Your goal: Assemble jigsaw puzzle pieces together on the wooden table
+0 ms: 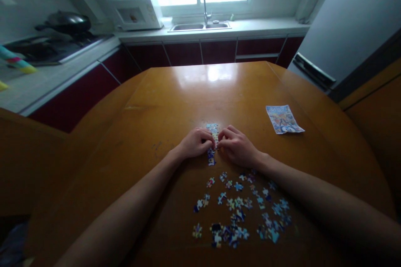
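A narrow upright strip of joined jigsaw pieces (212, 127) lies on the wooden table between my hands. My left hand (197, 142) rests against the strip's left side, fingers curled and tips touching it. From the right, my right hand (236, 145) has its thumb and forefinger pinched at the strip's edge; whatever piece is between them is too small and hidden to make out. Closer to me, many loose jigsaw pieces (239, 202) are scattered, some heaped together, between my forearms.
A creased picture sheet (283, 119) lies on the table (150, 112) to the right. Beyond the table are a sink (188, 27) with a tap, a white microwave (136, 13), and a stove with a dark pan (67, 22). A fridge (347, 25) stands at the right.
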`<state>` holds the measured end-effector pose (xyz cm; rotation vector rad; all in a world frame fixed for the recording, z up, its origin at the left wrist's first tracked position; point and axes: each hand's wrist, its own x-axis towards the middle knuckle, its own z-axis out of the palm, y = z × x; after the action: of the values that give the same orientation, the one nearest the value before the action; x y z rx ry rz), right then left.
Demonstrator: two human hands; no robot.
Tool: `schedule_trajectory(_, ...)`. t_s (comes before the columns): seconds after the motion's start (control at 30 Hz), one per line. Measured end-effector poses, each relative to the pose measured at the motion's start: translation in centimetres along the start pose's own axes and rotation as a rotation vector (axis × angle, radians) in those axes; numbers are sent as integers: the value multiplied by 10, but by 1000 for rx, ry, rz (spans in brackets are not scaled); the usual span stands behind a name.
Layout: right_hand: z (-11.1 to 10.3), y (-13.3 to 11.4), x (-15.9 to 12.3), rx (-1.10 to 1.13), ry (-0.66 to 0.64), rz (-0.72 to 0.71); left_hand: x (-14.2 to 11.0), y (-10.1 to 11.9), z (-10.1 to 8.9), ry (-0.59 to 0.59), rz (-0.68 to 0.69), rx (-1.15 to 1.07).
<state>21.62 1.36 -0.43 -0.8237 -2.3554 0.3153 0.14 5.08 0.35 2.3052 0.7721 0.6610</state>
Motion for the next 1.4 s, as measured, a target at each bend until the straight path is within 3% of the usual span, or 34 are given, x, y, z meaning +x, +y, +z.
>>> schedule_trajectory(0.7, -3, 1, 0, 8, -51, -4, 2, 2, -1, -1, -15, -45)
schedule_trajectory(0.83, -3, 2, -1, 55, 40, -55, 1, 2, -2, 12, 15, -68)
schedule_trajectory(1.0, -3, 5, -1, 97, 198, -7, -1, 3, -4, 183, 17, -63)
schedule_trajectory(1.4, 3, 20, 0, 196, 283, 156, 3, 5, -1, 241, -116, 19)
